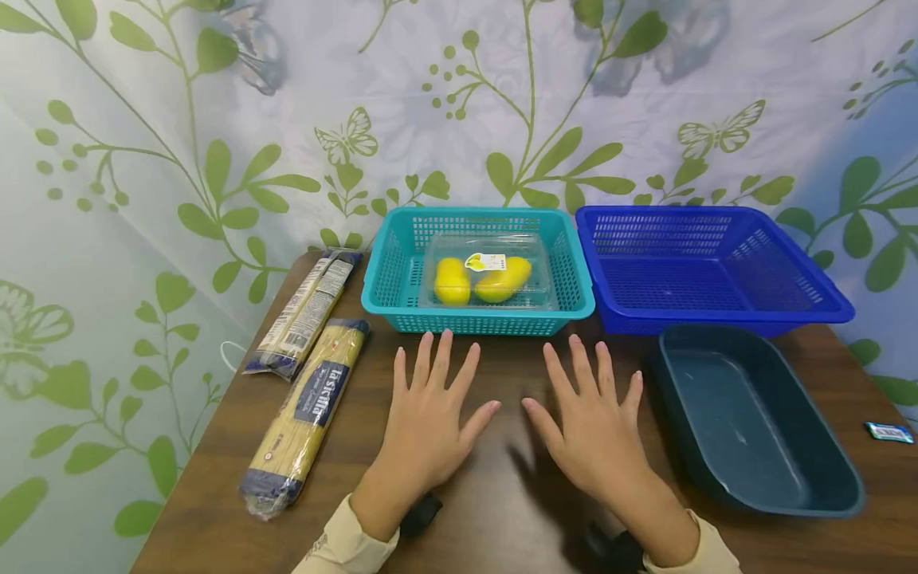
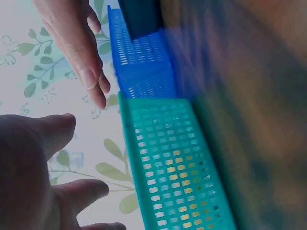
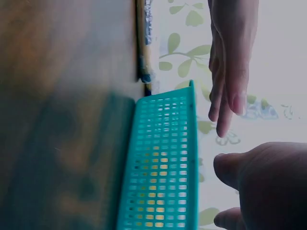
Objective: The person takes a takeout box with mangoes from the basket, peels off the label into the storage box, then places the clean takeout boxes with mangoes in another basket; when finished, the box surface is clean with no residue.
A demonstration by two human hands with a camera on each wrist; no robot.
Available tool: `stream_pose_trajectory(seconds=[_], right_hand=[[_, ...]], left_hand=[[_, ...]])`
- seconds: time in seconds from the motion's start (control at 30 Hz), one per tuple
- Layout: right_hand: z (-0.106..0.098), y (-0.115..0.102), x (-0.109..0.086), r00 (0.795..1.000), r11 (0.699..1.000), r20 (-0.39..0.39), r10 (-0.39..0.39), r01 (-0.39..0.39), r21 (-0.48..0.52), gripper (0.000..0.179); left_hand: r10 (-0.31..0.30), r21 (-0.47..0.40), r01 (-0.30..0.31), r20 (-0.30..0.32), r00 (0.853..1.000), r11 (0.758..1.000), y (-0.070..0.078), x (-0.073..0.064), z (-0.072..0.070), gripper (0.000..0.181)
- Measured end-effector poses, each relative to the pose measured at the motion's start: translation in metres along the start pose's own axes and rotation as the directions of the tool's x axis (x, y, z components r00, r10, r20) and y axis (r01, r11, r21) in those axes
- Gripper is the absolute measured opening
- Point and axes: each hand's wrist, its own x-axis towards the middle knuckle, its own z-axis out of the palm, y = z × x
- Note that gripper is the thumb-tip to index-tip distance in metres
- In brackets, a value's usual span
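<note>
Both hands hover over the table with fingers spread and nothing in them. My left hand (image 1: 430,422) is in front of the teal basket (image 1: 473,323), its fingertips pointing at the basket's near side. The right hand (image 1: 598,426) is a little to its right, thumb toward the left hand, beside the dark green tub (image 1: 760,422). Inside the teal basket lies a clear plastic box (image 1: 495,243) with two yellow mangoes (image 1: 505,281) and a small label. In the left wrist view the teal basket (image 2: 168,158) stands before the left hand (image 2: 29,167); the right wrist view shows its slotted side too.
A blue basket (image 1: 660,291) stands at the back right, against the teal one. On the left lie a pack of spaghetti (image 1: 308,414) and another long pack (image 1: 304,311). A small blue-white packet (image 1: 889,432) is at the far right edge. A leaf-print curtain (image 1: 459,104) hangs behind.
</note>
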Motion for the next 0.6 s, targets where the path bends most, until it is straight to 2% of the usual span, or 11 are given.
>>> stream_pose_trajectory(seconds=[0.07,0.13,0.17,0.23,0.33,0.43,0.5,0.53,0.6], right_hand=[[-0.006,0.001,0.006,1.000,1.000,-0.009,-0.009,0.009,0.004,0.076],[-0.012,0.002,0.014,1.000,1.000,-0.022,-0.018,0.018,0.014,0.076],[-0.015,0.003,0.019,0.999,1.000,-0.029,-0.020,0.021,0.018,0.076],[-0.020,0.005,0.029,0.999,0.999,-0.040,-0.026,0.026,0.022,0.075],[-0.027,0.009,0.048,0.999,0.999,-0.045,-0.027,0.028,0.023,0.075],[-0.030,0.011,0.071,0.999,0.997,-0.031,-0.030,0.032,0.065,0.073],[-0.031,0.012,0.088,0.999,0.993,-0.025,-0.035,0.038,0.112,0.071],[-0.030,0.013,0.096,0.999,0.990,-0.023,-0.034,0.037,0.136,0.069],[-0.029,0.013,0.112,0.999,0.983,-0.024,-0.029,0.033,0.179,0.065]], left_hand=[[0.004,-0.043,-0.005,-0.003,1.000,0.999,-0.002,0.006,-0.003,0.069],[0.003,-0.134,-0.004,-0.008,1.000,0.991,-0.004,0.012,-0.004,0.067],[0.002,-0.195,-0.004,-0.009,1.000,0.981,-0.005,0.015,-0.004,0.067],[0.001,-0.330,-0.008,-0.021,1.000,0.944,-0.007,0.022,-0.001,0.065],[-0.019,-0.520,-0.017,-0.065,0.998,0.854,-0.008,0.034,0.006,0.062],[-0.109,-0.669,-0.001,-0.123,0.986,0.743,-0.011,0.046,0.017,0.052],[-0.206,-0.755,0.021,-0.151,0.967,0.655,-0.013,0.052,0.025,0.043],[-0.257,-0.791,0.031,-0.161,0.953,0.611,-0.015,0.054,0.029,0.038],[-0.349,-0.840,0.044,-0.176,0.921,0.541,-0.019,0.059,0.037,0.030]])
